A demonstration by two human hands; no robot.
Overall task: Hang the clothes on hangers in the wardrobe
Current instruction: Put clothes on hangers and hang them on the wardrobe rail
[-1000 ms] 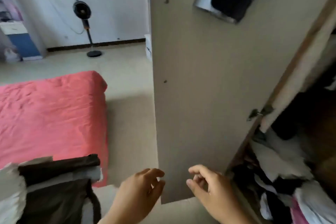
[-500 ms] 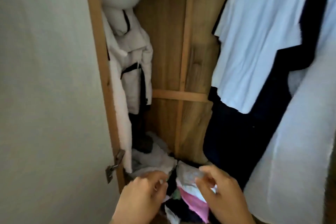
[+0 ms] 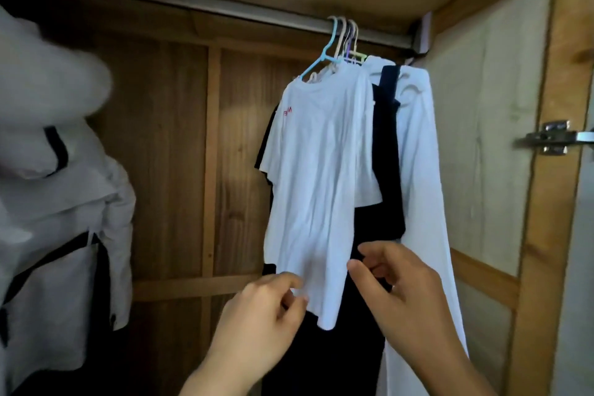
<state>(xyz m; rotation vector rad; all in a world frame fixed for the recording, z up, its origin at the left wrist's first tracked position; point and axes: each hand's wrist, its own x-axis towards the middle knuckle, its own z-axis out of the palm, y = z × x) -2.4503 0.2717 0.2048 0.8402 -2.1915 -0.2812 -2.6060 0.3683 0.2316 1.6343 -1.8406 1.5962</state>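
The view swings from the bed and wardrobe door, past the heap on the wardrobe floor, up to the metal rail (image 3: 289, 21). The hangers (image 3: 341, 42) and the white T-shirt (image 3: 318, 170) now fill the middle. Both hands rise with it: the left hand (image 3: 257, 328) and right hand (image 3: 408, 292) now sit at the shirt's lower hem, fingers curled, instead of over the pile.
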